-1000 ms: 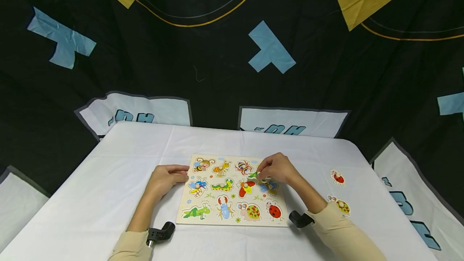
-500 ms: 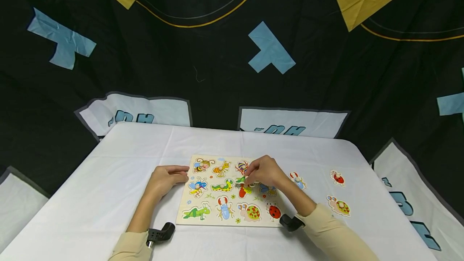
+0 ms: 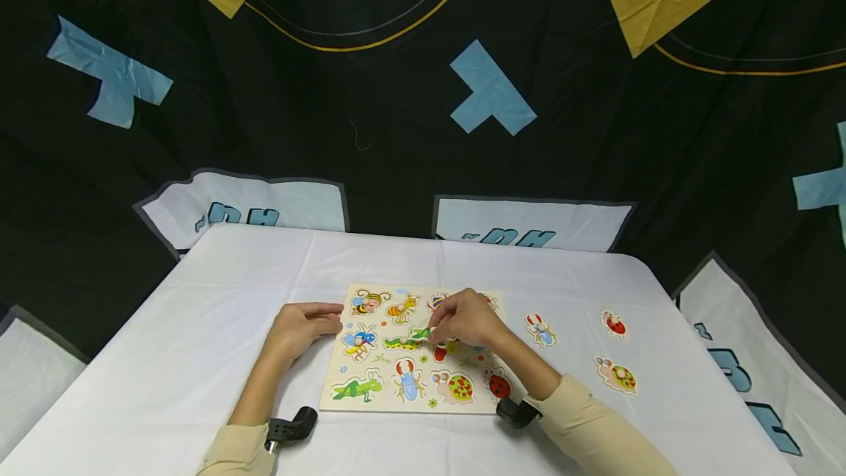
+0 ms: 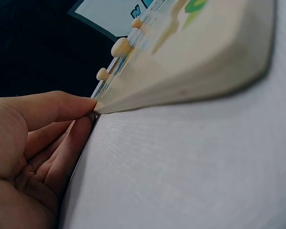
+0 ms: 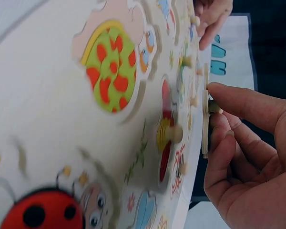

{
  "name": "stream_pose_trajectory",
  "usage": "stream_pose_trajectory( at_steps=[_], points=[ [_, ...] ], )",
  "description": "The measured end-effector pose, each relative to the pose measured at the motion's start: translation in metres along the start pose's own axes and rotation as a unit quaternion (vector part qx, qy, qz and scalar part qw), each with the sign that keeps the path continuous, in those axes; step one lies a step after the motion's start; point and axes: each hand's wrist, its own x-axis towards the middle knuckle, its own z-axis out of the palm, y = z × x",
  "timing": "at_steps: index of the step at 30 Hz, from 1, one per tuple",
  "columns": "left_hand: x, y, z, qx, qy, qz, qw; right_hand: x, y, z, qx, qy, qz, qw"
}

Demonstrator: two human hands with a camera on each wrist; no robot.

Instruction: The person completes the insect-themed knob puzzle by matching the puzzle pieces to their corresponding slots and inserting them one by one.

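In the head view my left hand point(image 3: 295, 330) reaches the left edge of a wooden insect puzzle board point(image 3: 390, 404). Its fairly straight fingers touch that edge, with the thumb and fingertips close together in the left wrist view. Over the board's middle row, my right hand point(image 3: 465, 319) pinches a green puzzle piece point(image 3: 420, 333), which looks like a grasshopper. The right wrist view shows that piece edge-on, raised off the board, its small knob point(image 5: 214, 107) between thumb and fingers. A green grasshopper picture point(image 3: 358, 388) lies at the board's lower left.
Right of the board, a beetle piece point(image 3: 542, 330), a ladybug piece point(image 3: 615, 324) and a snail piece point(image 3: 616, 374) lie on the white tablecloth point(image 3: 165, 358). Several knobbed pieces, including a bee point(image 3: 370, 303), sit in the board. A black curtain point(image 3: 396, 131) hangs behind.
My right hand has moved left across the board with the green piece, from near the spider to beside the caterpillar. The beetle piece at right has come into sight. My left hand stays put.
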Motion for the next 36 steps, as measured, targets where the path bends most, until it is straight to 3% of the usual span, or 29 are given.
stream_pose_trajectory(
  at_steps=[36],
  points=[
    [-0.001, -0.001, -0.002, 0.002, -0.007, 0.016, 0.9998, 0.002, -0.042, 0.060, 0.052, -0.069, -0.039, 0.9954]
  ],
)
